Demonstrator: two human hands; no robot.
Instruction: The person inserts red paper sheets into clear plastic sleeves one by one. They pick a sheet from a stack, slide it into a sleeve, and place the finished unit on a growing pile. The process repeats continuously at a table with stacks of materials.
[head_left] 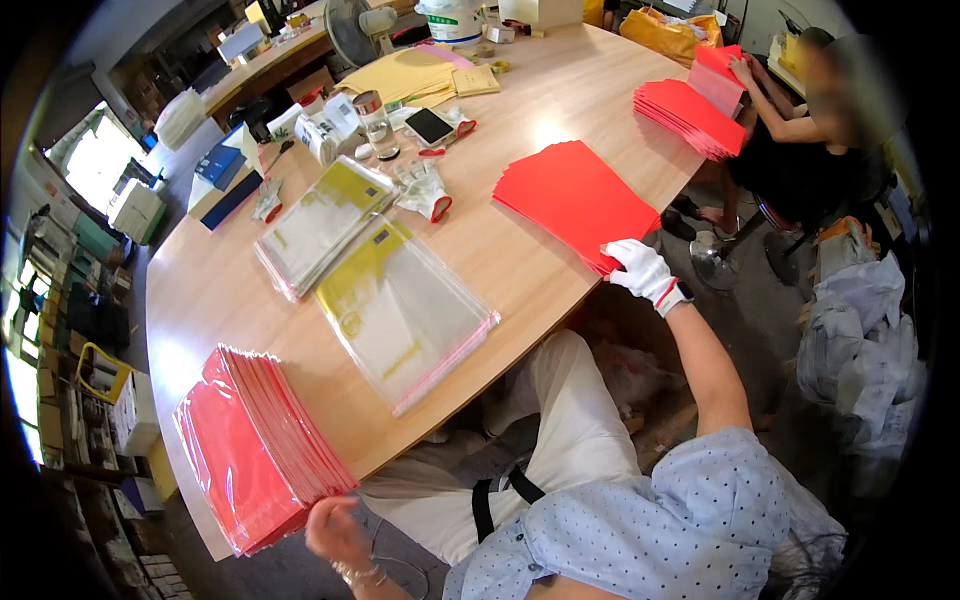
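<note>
My right hand (645, 274), in a white work glove with a red cuff, closes its fingertips on the near corner of a fanned stack of red sheets (580, 200) at the table's edge. Bare and smeared by motion, my left hand (338, 532) is just off the near corner of a tall pile of red packs in clear plastic sleeves (245, 450). Whether its fingers touch the pile I cannot tell. Between the two red piles lie two stacks of clear plastic bags, a nearer one (420, 310) and a farther one (325, 225), both with yellow-green printed bands.
Beyond the bags are a white glove (424, 190), a phone (430, 126), a glass jar (375, 125) and yellow envelopes (405, 78). A fan (352, 35) and white tub (450, 22) stand farther back. At right, another person handles red sheets (690, 112).
</note>
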